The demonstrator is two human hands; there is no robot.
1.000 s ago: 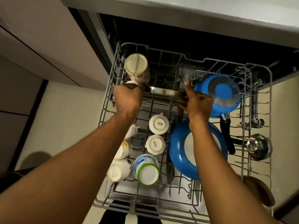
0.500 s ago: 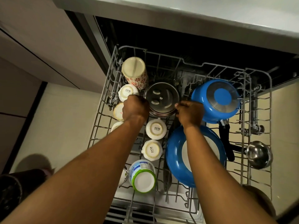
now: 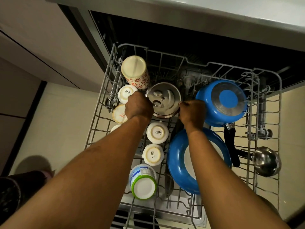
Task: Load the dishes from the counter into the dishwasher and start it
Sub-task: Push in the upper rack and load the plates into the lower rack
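Observation:
A steel pot point(image 3: 163, 98) sits upside down in the middle of the pulled-out grey dishwasher rack point(image 3: 105, 90). My left hand point(image 3: 137, 105) grips its left rim and my right hand point(image 3: 192, 111) grips its right rim. Around it stand a flowered tumbler point(image 3: 136, 71), white SISTA cups point(image 3: 156, 133), a blue saucepan point(image 3: 222, 103), a blue plate point(image 3: 176, 161) and a green-rimmed tub point(image 3: 143, 183). All lie bottom up.
A steel ladle point(image 3: 266, 161) lies at the rack's right side beside the saucepan's black handle point(image 3: 231, 146). The grey countertop point(image 3: 214, 19) overhangs the open dishwasher. Cabinet fronts point(image 3: 41, 38) and beige floor are to the left. A dark foot point(image 3: 9, 192) shows at lower left.
The steel pot came down from on edge at the rack's back to flat, bottom up. Both hands drew nearer with it and stay on its rim.

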